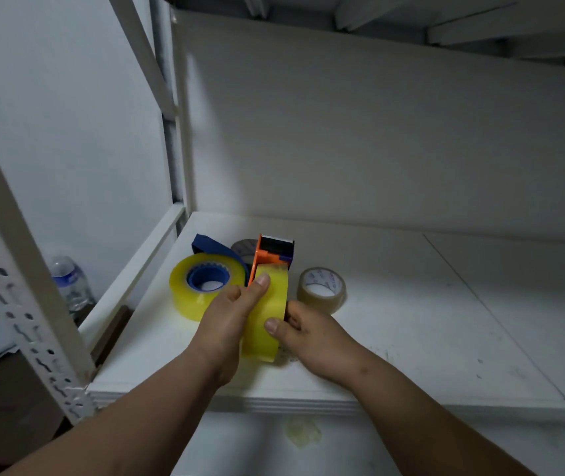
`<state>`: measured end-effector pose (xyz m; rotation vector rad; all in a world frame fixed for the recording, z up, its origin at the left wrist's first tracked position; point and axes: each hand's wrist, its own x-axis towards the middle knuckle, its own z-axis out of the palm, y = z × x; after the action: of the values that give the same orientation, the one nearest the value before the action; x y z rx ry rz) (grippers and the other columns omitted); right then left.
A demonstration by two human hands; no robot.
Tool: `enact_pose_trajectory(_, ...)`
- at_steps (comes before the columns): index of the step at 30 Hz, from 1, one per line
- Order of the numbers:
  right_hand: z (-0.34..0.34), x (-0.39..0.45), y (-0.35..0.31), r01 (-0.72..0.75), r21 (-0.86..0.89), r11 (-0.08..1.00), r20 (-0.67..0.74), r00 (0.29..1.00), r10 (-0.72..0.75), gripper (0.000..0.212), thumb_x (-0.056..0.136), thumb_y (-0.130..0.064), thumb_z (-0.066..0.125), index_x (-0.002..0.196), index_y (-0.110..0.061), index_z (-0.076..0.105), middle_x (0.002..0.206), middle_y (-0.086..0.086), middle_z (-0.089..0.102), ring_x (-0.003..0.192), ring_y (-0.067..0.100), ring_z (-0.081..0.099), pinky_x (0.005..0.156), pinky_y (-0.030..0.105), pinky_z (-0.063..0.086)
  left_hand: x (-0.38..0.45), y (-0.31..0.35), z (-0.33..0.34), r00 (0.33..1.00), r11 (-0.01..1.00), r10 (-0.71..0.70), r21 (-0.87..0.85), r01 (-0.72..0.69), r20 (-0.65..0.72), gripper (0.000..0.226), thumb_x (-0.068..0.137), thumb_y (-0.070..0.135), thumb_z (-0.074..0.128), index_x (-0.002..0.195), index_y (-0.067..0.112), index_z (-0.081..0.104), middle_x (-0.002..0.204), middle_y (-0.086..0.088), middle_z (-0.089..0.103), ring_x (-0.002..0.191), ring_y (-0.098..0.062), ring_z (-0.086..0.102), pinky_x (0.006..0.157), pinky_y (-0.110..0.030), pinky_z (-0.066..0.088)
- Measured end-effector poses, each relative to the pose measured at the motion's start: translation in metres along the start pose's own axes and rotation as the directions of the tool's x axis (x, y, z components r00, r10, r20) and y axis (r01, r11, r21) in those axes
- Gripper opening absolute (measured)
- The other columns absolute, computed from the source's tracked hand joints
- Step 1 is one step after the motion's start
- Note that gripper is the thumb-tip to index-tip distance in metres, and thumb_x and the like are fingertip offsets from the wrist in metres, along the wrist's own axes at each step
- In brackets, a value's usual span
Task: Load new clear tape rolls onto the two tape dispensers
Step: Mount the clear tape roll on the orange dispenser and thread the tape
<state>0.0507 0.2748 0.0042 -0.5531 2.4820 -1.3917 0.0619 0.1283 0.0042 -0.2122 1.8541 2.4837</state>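
An orange tape dispenser (267, 255) with a black cutter head stands on edge on the white shelf (411, 321), and a yellowish clear tape roll (269, 304) sits in it. My left hand (229, 314) grips the roll's left side, thumb on its top. My right hand (308, 329) holds the right side, thumb pressed on the roll's face. To the left lies a blue dispenser (212, 247) with another yellowish clear roll (195, 290) on its blue hub.
A smaller brownish tape roll (322, 288) lies flat just right of my hands. A grey roll core (245, 249) sits behind the dispensers. A plastic water bottle (71, 283) stands beyond the perforated shelf upright (23, 286) at left. The shelf's front edge runs below my wrists.
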Motion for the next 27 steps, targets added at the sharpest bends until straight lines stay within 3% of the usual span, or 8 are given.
enact_pose_trajectory(2,-0.005,-0.003,0.000,0.005,-0.028,1.000,-0.003,1.000,-0.005,0.014,0.095,-0.034,0.053,0.081,-0.035,0.051,0.074,-0.017,0.057,0.067,-0.015,0.055,0.060,0.006,0.041,-0.001,0.000,0.001,0.999,0.999,-0.035,0.028,0.034,0.015,0.047,0.077,0.033,0.075,0.103,-0.003,0.059,0.099,-0.026,0.069,0.090,-0.038,0.067,0.084,-0.046,0.055)
enact_pose_trajectory(4,-0.009,-0.005,-0.001,0.017,-0.047,0.999,0.010,1.000,-0.017,0.015,0.096,-0.033,0.052,0.081,-0.036,0.048,0.073,-0.018,0.053,0.064,-0.014,0.053,0.055,0.006,0.037,0.001,-0.003,0.002,0.998,0.997,-0.064,0.050,0.064,-0.001,0.036,0.084,0.018,0.071,0.110,-0.003,0.059,0.095,-0.020,0.070,0.086,-0.030,0.066,0.076,-0.039,0.054)
enact_pose_trajectory(8,-0.012,0.002,0.003,0.001,-0.011,1.000,0.045,0.999,0.000,0.014,0.093,-0.038,0.055,0.100,-0.026,0.056,0.091,-0.011,0.064,0.086,0.005,0.062,0.074,0.026,0.052,-0.001,-0.002,0.007,0.998,0.998,-0.054,0.042,0.055,-0.021,0.052,0.082,0.026,0.074,0.117,-0.007,0.054,0.103,-0.026,0.070,0.100,-0.039,0.067,0.091,-0.050,0.054)
enact_pose_trajectory(10,-0.017,0.004,0.003,-0.017,0.002,1.000,0.083,0.996,0.017,0.017,0.091,-0.039,0.058,0.098,-0.024,0.057,0.091,-0.010,0.065,0.086,0.005,0.064,0.077,0.028,0.054,-0.004,0.000,0.009,1.000,0.999,-0.018,0.035,0.019,-0.017,0.073,0.071,0.039,0.078,0.118,-0.009,0.051,0.114,-0.032,0.063,0.113,-0.046,0.060,0.102,-0.058,0.045)
enact_pose_trajectory(13,-0.027,0.006,-0.003,-0.054,0.019,0.998,0.121,0.991,0.052,0.023,0.089,-0.045,0.059,0.087,-0.022,0.062,0.085,-0.010,0.068,0.077,-0.001,0.065,0.071,0.021,0.052,-0.002,-0.002,0.007,1.000,0.998,0.029,0.047,-0.029,-0.006,0.081,0.065,0.050,0.078,0.111,-0.010,0.050,0.108,-0.032,0.063,0.107,-0.044,0.062,0.103,-0.059,0.044)
enact_pose_trajectory(17,-0.034,0.024,-0.003,-0.143,0.096,0.985,-0.163,0.974,0.157,0.040,0.087,-0.051,0.056,0.080,-0.014,0.069,0.083,0.002,0.073,0.076,0.014,0.069,0.079,0.036,0.053,0.006,-0.009,-0.002,0.997,0.994,0.072,0.079,-0.073,0.015,0.040,0.084,0.046,0.069,0.079,0.009,0.054,0.073,-0.008,0.063,0.075,-0.020,0.060,0.074,-0.038,0.050)
enact_pose_trajectory(22,-0.027,0.044,-0.014,-0.202,0.068,0.977,-0.488,0.847,0.209,0.034,0.088,-0.041,0.058,0.064,-0.018,0.052,0.068,0.001,0.061,0.070,0.022,0.058,0.067,0.032,0.044,0.014,-0.013,-0.015,0.994,0.985,0.093,0.139,-0.100,0.054,0.032,0.094,0.035,0.060,0.070,0.017,0.045,0.049,0.015,0.051,0.046,0.001,0.049,0.049,-0.015,0.041)
enact_pose_trajectory(27,0.000,0.057,-0.028,-0.244,0.182,0.953,-0.510,0.805,0.304,0.029,0.087,-0.038,0.063,0.081,-0.009,0.066,0.071,0.002,0.062,0.068,0.019,0.057,0.061,0.029,0.042,0.019,-0.008,-0.034,0.988,0.983,0.018,0.179,-0.046,0.156,0.027,0.090,0.038,0.064,0.078,0.016,0.053,0.064,0.007,0.058,0.061,-0.003,0.056,0.060,-0.018,0.046)
